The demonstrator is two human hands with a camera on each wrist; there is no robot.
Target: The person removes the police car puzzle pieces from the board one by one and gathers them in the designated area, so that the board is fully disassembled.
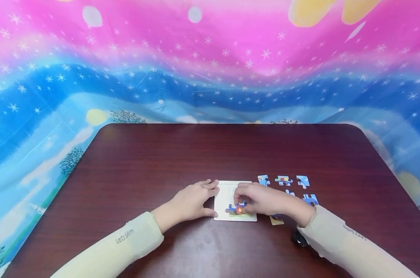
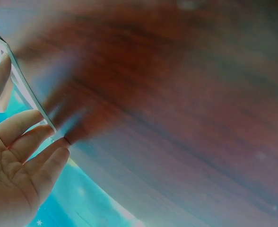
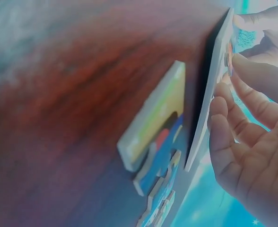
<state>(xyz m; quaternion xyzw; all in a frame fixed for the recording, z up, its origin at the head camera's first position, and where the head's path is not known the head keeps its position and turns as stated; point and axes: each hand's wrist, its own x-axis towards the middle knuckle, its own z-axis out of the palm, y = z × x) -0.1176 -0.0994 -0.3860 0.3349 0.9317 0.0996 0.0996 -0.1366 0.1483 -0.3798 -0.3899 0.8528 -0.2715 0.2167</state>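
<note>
A white puzzle board (image 1: pixel 225 193) lies on the table. My left hand (image 1: pixel 192 199) rests along its left edge, with the thumb at the near corner and the other fingers spread toward the far corner. In the left wrist view, extended fingers (image 2: pixel 28 135) touch the board's rim. Over the board, my right hand (image 1: pixel 265 197) pinches a puzzle piece (image 1: pixel 240 209) with a red round wheel printed on it, between thumb and fingertips. This piece sits low over the board's near part, where blue and green picture shows. Some of its outline is hidden by the fingers.
Right of the board lie several loose puzzle pieces, among them one with a red and yellow print (image 1: pixel 283 180) and a blue one (image 1: pixel 310 199). A yellow-edged piece (image 1: pixel 276 220) is partly under the right forearm. A black object (image 1: pixel 298 238) shows beside the right sleeve.
</note>
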